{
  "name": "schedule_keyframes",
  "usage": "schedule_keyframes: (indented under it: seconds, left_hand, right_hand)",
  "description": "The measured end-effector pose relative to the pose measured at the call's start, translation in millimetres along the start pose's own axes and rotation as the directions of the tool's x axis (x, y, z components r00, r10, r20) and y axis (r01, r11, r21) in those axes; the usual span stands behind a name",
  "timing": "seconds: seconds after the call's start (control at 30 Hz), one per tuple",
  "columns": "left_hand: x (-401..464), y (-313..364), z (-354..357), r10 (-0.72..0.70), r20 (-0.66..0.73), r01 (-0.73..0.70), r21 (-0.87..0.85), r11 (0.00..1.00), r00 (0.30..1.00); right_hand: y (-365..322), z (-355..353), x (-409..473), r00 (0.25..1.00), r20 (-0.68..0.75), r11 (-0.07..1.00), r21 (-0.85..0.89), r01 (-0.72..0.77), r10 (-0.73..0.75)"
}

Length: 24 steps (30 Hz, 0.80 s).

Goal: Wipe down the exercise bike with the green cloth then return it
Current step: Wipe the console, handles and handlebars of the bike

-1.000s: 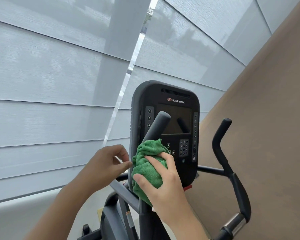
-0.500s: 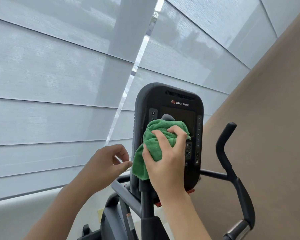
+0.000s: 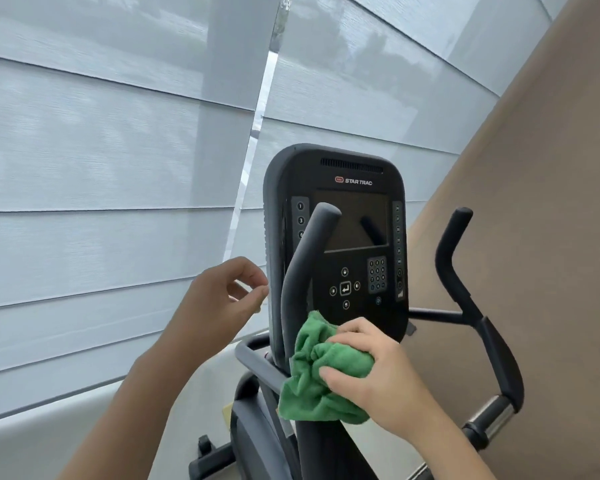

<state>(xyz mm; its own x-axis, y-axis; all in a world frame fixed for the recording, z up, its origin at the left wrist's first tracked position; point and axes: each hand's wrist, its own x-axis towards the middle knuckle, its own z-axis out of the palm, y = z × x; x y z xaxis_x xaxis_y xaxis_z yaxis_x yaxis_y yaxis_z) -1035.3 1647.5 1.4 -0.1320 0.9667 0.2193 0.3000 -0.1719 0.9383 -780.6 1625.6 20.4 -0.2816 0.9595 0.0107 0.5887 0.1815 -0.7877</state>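
Green microfibre, bunched and wrinkled, is sitting low and centre in the head view: the green cloth (image 3: pixel 321 372) is being held by the right hand (image 3: pixel 383 372), whose grip is curling round it and pressing it against the lower stretch of the near handlebar (image 3: pixel 307 271), a curved, matte, rubbery black tube. The left hand (image 3: pixel 219 303) is hovering left of the console (image 3: pixel 336 244), its grip loosely curled and holding nothing. Wiping of the exercise bike (image 3: pixel 478 327) is under way; judging by this, the next move is calling for the cloth to be dragging along the bar, then over the glossy screen and the far handle at right before being returned. Pale woven blinds (image 3: pixel 101 150) are filling the upper left.
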Motion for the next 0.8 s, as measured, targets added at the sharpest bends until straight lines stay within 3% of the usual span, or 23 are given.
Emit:
schedule_keyframes:
  seconds: [0.13,0.2,0.33,0.43,0.67,0.8]
  left_hand:
    - [-1,4,-1,0.001,-0.024,-0.001,0.023,1.000,1.000]
    - [-2,8,-1,0.006,-0.038,-0.005,0.034,0.999,0.999]
    - [-5,16,-3,0.010,-0.087,-0.007,0.042,0.999,0.996]
    - [-9,14,-2,0.002,-0.103,0.002,0.032,0.999,0.995]
    - [-20,1,6,-0.056,-0.057,0.056,0.007,0.998,0.997]
    - [-26,-11,3,-0.098,-0.019,0.098,0.000,0.995,0.995]
  right_hand:
    - [-16,-2,13,0.933,-0.323,0.987,-0.033,0.157,-0.159]
    - [-29,8,29,0.886,-0.375,0.963,-0.107,0.249,-0.271]
    - [-33,57,51,0.848,-0.348,0.882,-0.397,0.252,-0.399]
    - [-19,81,40,0.873,-0.278,0.802,-0.567,0.189,-0.402]
    - [6,70,-4,0.932,-0.163,0.848,-0.487,0.210,-0.325]
    - [11,56,-27,0.967,-0.123,0.924,-0.341,0.171,-0.225]
